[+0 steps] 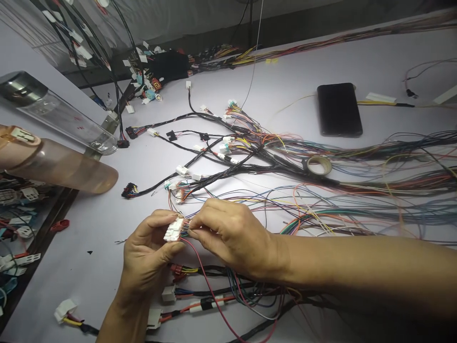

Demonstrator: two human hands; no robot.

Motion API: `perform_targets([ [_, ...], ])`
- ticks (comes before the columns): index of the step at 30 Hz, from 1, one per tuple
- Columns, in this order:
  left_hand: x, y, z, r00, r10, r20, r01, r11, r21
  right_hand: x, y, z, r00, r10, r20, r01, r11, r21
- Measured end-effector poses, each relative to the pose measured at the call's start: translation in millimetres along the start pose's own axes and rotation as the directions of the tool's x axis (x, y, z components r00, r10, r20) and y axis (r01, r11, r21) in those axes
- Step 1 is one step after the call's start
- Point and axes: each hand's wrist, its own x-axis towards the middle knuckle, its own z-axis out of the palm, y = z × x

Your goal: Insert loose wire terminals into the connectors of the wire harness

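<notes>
A white multi-pin connector (173,230) sits between the thumb and fingers of my left hand (143,243), just left of the middle of the view. Close at its right side, my right hand (232,233) has thumb and forefinger pinched on a wire by the rear of the connector. Several thin coloured wires enter there, partly hidden by my fingers. From the connector's lower corner a red wire (205,274) hangs and curves down to the bottom edge. Just beyond my hands lies another connector with orange wires (180,194).
Taped harness branches (257,162) spread across the white table, with loose wires running right. A tape roll (319,166) and a black phone-like slab (339,109) lie beyond. Two bottles, one clear (67,112) and one pinkish (60,162), rest at left. White connectors (66,310) lie near.
</notes>
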Motion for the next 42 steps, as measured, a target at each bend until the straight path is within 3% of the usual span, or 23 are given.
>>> perform_targets([
  [22,2,-3,3,0.992,0.116,0.049,-0.118,0.993,0.029,-1,5,3,0.997,-0.072,-0.038,0.072,0.997,-0.005],
  [29,1,-6,5,0.988,0.141,0.061,-0.145,0.987,0.063,-1,4,3,0.999,0.028,0.027,-0.029,0.999,0.018],
  [36,-1,-4,9,0.982,0.185,0.042,-0.189,0.975,0.119,1,-4,4,0.972,0.224,0.066,-0.233,0.953,0.192],
  [42,-5,-5,5,0.999,0.042,0.026,-0.043,0.998,0.048,3,1,2,0.972,0.228,0.048,-0.233,0.941,0.246],
])
